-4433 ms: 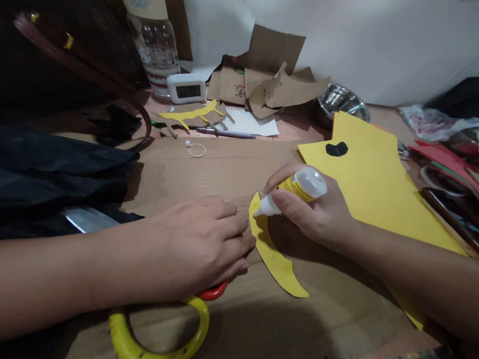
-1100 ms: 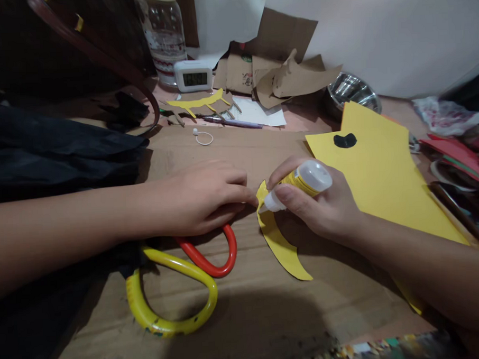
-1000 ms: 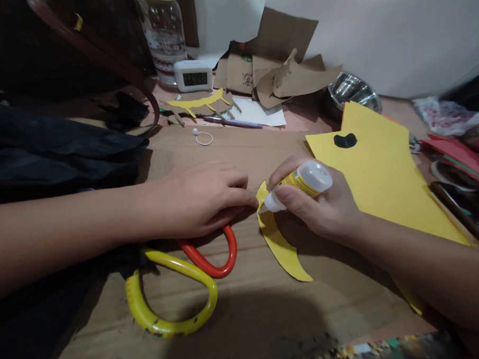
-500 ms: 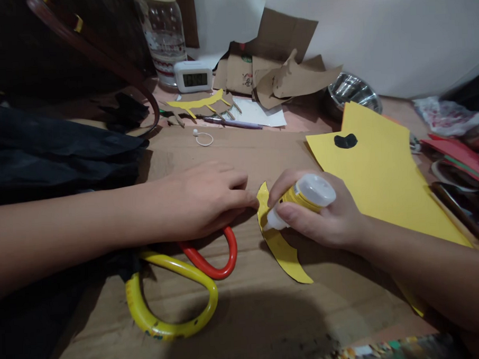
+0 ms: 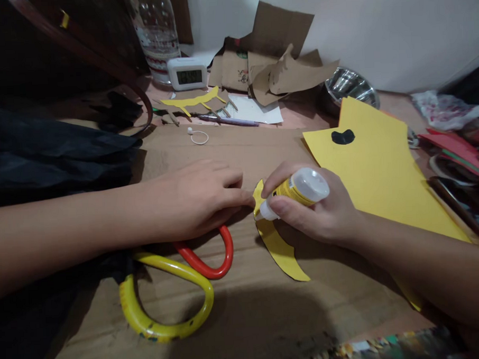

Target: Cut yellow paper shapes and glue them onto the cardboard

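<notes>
My right hand [image 5: 320,213] is closed around a small yellow glue bottle [image 5: 297,190] with a white cap end, its nozzle pointing down-left onto a curved yellow paper cut-out [image 5: 280,249] lying on the brown cardboard [image 5: 238,148]. My left hand [image 5: 193,200] lies on the cardboard with fingers together, fingertips pressing the upper tip of the cut-out. Under the left hand are scissors with a red and a yellow handle loop [image 5: 169,309].
A large yellow sheet [image 5: 382,178] with a black spot lies at the right, red paper scraps [image 5: 456,149] beyond it. Behind are a metal bowl [image 5: 350,84], torn brown cardboard [image 5: 274,72], a small digital clock [image 5: 187,74], a bottle [image 5: 155,29], a pen [image 5: 229,120]. Dark cloth [image 5: 44,156] covers the left.
The glue bottle dipped lower along the cut-out half a second ago and has come back up near its upper tip. The left hand has stayed pressing the tip.
</notes>
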Action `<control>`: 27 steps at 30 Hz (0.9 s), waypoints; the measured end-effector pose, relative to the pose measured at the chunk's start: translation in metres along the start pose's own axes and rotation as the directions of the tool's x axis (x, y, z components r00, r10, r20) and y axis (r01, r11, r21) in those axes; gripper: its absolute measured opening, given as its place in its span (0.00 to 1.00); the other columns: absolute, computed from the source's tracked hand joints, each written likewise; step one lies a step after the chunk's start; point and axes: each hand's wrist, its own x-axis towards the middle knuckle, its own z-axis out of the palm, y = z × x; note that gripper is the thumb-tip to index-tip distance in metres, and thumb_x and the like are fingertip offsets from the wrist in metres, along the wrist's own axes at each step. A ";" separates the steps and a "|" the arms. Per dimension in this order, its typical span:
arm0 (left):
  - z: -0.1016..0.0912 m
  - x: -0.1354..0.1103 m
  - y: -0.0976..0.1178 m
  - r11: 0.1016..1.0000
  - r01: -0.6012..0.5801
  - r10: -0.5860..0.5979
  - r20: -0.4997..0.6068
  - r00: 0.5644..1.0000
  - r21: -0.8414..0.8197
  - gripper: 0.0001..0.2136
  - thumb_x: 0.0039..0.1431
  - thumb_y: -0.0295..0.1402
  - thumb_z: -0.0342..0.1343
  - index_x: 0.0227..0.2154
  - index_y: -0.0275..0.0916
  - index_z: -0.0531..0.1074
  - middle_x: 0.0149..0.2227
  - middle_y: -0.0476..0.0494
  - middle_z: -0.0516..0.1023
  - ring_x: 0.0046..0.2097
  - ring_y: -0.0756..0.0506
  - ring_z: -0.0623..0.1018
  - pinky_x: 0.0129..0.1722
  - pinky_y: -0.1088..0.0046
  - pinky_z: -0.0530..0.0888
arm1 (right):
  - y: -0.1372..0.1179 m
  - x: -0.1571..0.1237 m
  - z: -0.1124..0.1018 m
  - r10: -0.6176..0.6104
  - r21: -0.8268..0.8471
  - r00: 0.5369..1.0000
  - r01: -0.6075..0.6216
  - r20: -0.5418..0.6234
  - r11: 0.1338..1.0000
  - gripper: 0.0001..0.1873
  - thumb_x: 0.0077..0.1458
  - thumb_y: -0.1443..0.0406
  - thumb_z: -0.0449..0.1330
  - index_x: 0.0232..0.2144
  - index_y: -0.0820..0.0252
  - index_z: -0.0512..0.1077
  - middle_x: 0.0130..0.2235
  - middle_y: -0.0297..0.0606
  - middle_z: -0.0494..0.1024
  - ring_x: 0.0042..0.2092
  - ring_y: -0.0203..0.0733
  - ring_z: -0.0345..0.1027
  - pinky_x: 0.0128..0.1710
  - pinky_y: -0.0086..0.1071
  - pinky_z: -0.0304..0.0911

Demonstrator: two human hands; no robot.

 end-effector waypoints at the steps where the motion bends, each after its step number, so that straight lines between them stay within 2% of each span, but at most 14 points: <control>1: 0.000 0.000 0.000 1.000 0.004 -0.004 -0.001 1.000 0.006 0.12 0.71 0.32 0.48 0.48 0.43 0.76 0.35 0.43 0.72 0.34 0.45 0.69 0.34 0.68 0.64 | 0.000 0.000 0.000 -0.002 0.008 1.000 0.002 0.005 1.000 0.08 0.60 0.59 0.65 0.33 0.55 0.72 0.28 0.33 0.80 0.30 0.40 0.73 0.29 0.32 0.67; 10: -0.002 0.002 0.000 1.000 -0.007 0.007 0.009 1.000 -0.003 0.13 0.72 0.34 0.46 0.46 0.43 0.77 0.35 0.42 0.73 0.34 0.45 0.71 0.34 0.69 0.65 | -0.004 0.001 -0.001 -0.019 0.068 0.996 0.013 0.082 0.998 0.08 0.59 0.61 0.65 0.30 0.56 0.71 0.26 0.31 0.78 0.26 0.36 0.70 0.26 0.29 0.63; 16: -0.001 0.000 -0.001 1.000 -0.011 0.011 0.007 1.000 -0.016 0.13 0.72 0.33 0.46 0.48 0.43 0.76 0.35 0.43 0.73 0.34 0.45 0.71 0.34 0.69 0.64 | -0.004 -0.001 -0.003 -0.032 0.104 0.992 0.019 0.125 0.994 0.11 0.60 0.59 0.64 0.29 0.57 0.72 0.25 0.31 0.77 0.25 0.34 0.69 0.24 0.28 0.62; 19: -0.002 0.001 -0.001 1.000 -0.015 0.015 0.005 1.000 -0.010 0.14 0.72 0.32 0.46 0.49 0.42 0.77 0.35 0.42 0.73 0.34 0.45 0.71 0.34 0.68 0.64 | -0.008 0.002 -0.011 0.009 0.153 1.000 -0.007 -0.009 0.988 0.16 0.62 0.52 0.64 0.29 0.56 0.73 0.26 0.31 0.76 0.26 0.35 0.68 0.25 0.30 0.62; 21: -0.003 0.002 -0.002 0.999 -0.010 0.011 0.014 1.000 -0.032 0.14 0.71 0.31 0.46 0.48 0.41 0.78 0.35 0.42 0.74 0.35 0.44 0.72 0.35 0.68 0.66 | -0.011 0.003 -0.019 0.011 0.204 0.990 0.018 -0.141 0.979 0.19 0.61 0.48 0.64 0.29 0.55 0.74 0.27 0.31 0.75 0.27 0.36 0.68 0.27 0.31 0.64; 23: -0.005 0.002 -0.002 0.998 -0.015 0.016 0.018 1.000 -0.063 0.14 0.70 0.30 0.47 0.47 0.40 0.78 0.36 0.41 0.75 0.36 0.44 0.73 0.35 0.69 0.67 | -0.015 0.003 -0.026 0.011 0.185 0.974 0.032 -0.228 0.982 0.20 0.60 0.46 0.64 0.30 0.54 0.76 0.28 0.31 0.74 0.27 0.37 0.67 0.27 0.32 0.64; 25: -0.006 0.001 -0.002 0.997 -0.025 0.026 0.017 1.000 -0.077 0.13 0.70 0.29 0.48 0.47 0.39 0.78 0.36 0.40 0.76 0.36 0.44 0.74 0.35 0.69 0.68 | -0.018 0.000 -0.031 0.034 0.120 0.966 -0.003 -0.257 0.993 0.20 0.60 0.45 0.63 0.31 0.53 0.77 0.29 0.32 0.74 0.26 0.37 0.66 0.25 0.33 0.63; 27: -0.008 0.001 0.000 0.995 -0.044 0.046 0.019 0.999 -0.090 0.13 0.69 0.29 0.49 0.45 0.38 0.78 0.36 0.41 0.76 0.36 0.44 0.75 0.36 0.69 0.67 | -0.019 -0.006 -0.031 0.077 0.111 0.973 -0.053 -0.217 0.992 0.20 0.60 0.44 0.63 0.31 0.53 0.76 0.30 0.32 0.76 0.27 0.37 0.68 0.23 0.32 0.62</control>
